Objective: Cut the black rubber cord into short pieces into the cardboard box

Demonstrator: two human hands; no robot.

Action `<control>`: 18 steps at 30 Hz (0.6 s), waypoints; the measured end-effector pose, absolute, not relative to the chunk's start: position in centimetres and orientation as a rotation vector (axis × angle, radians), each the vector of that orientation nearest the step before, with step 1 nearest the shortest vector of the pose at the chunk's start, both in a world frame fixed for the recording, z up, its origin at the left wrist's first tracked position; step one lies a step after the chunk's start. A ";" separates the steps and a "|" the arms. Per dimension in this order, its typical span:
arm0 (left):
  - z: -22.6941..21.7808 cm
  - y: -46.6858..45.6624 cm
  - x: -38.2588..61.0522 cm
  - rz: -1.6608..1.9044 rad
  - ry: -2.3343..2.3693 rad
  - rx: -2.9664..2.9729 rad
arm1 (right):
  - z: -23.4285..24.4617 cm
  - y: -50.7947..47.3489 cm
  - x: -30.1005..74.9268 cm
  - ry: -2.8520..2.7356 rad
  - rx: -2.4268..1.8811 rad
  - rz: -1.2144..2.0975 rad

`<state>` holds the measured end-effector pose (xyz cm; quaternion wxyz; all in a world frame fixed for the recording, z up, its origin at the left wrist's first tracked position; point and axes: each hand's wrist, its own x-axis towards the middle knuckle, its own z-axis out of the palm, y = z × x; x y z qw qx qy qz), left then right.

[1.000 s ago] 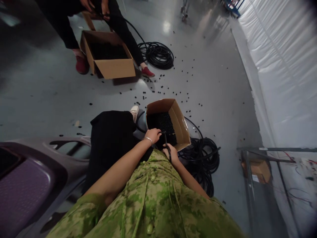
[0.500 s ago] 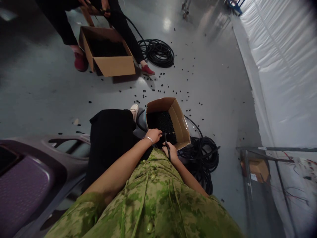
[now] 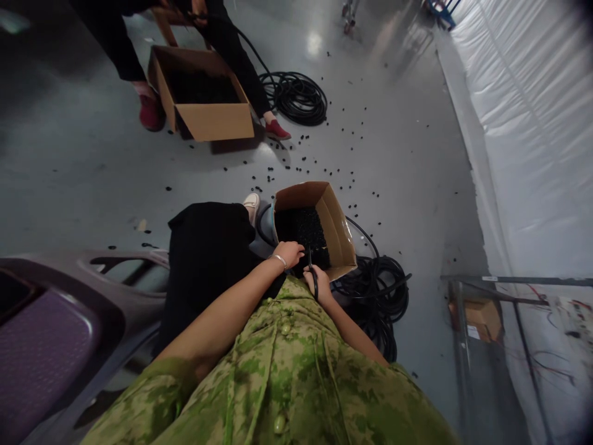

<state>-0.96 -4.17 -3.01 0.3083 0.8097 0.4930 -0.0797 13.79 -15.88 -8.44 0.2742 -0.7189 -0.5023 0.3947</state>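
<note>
An open cardboard box [image 3: 341, 238] stands between my legs, with many small black pieces [image 3: 309, 227] heaped inside. Over its near edge, my left hand [image 3: 289, 253] is closed in a pinch on a black hose, most of which the fingers hide. A band circles that wrist. Black-handled scissors [image 3: 315, 283] are gripped in my right hand [image 3: 321, 285], their blades pointing into the box beside the left fingertips. Black hose [image 3: 265, 230] curves past the box's left side, and a coil of it [image 3: 386, 287] lies on the floor to the right.
Opposite me sits a person with a larger box [image 3: 213, 122] of black pieces and a hose coil [image 3: 299, 99]. Small black bits dot the grey floor [image 3: 407, 185]. A purple chair [image 3: 50, 346] is at left; a metal frame [image 3: 509, 280] and small carton [image 3: 482, 318] stand right.
My hands stay almost in place; the left fingers have shifted very slightly toward the scissors. The person opposite has moved their hands a little.
</note>
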 end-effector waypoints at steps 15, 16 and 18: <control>-3.9 -3.9 -1.0 -0.241 1.341 2.084 | -9.3 -15.6 13.5 -1.406 -2.088 0.918; -3.8 -3.9 -1.0 -0.254 1.337 2.088 | -9.3 -15.6 13.5 -1.399 -2.108 0.910; -3.6 -3.9 -1.0 -0.275 1.323 2.101 | -9.4 -15.5 13.4 -1.373 -2.119 0.906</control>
